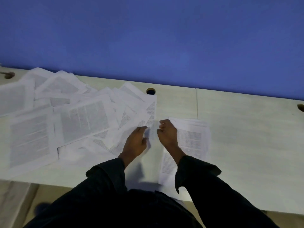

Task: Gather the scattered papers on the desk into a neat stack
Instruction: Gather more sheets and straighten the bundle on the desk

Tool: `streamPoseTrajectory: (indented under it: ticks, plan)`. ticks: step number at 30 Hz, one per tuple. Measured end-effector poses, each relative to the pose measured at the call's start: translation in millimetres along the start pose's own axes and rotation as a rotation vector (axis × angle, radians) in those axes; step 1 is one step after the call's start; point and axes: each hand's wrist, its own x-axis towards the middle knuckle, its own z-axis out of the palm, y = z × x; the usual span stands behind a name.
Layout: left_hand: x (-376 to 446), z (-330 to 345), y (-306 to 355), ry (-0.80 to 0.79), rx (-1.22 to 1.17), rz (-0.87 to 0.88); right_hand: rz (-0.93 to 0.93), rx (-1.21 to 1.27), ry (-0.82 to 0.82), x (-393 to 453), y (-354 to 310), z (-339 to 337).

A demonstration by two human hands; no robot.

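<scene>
Pale off-white wooden desk (246, 145): far edge runs along a flat blue partition wall (148, 38); near edge crosses the lower part of the view, with beige floor (14, 203) showing below it at left. A seam in the desktop runs front to back just right of centre. Round cable holes: one dark hole (150, 91) at the far edge near centre, one at the right border (301, 107), one at far left (9, 75).

Scattered white printed paper sheets (65, 116) cover the left half of the desk, overlapping at mixed angles, from the left border to just left of the hands. The far sheets reach the wall; one corner touches the central hole. The near-left sheets lie close to the desk's near edge.

Small stack of white printed sheets (192, 137) lies right of centre, roughly squared, its lower end near the near edge.

Bare desktop right of the seam, out to the right border.

Left hand (136, 142): dark sleeve, reaching forward, fingers extended and relaxed, fingertips on the right edge of the scatter.

Right hand (167, 133): dark sleeve, over the stack's left edge, fingers curled inward. Motion blur; cannot tell whether it grips a sheet.
</scene>
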Motion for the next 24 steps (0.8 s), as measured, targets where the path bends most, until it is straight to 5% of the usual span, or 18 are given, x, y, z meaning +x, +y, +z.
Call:
streamPoseTrajectory:
  ticks: [5,11,14,20,21,24]
  plan:
    - [5.8,-65.6,-41.6,0.199,0.167,-0.346,0.143,-0.344,-0.167,15.8,-39.8,52.0]
    - [29.0,-129.0,-93.0,0.261,0.178,-0.612,0.204,-0.5,-0.006,10.1,-64.8,91.1]
    - [53.8,-162.8,-129.9,0.257,0.185,-0.628,0.328,-0.415,0.061,3.4,-72.9,110.9]
    - [118.3,-225.1,-192.3,-0.164,0.532,-0.57,0.58,-0.103,0.064,-9.8,-100.3,156.7]
    - [122.7,-226.6,-195.2,-0.164,0.574,-0.551,0.574,-0.089,-0.061,-11.2,-106.0,160.1]
    - [126.2,-223.5,-195.8,-0.053,0.645,-0.489,0.547,0.028,-0.065,-11.2,-101.8,165.9]
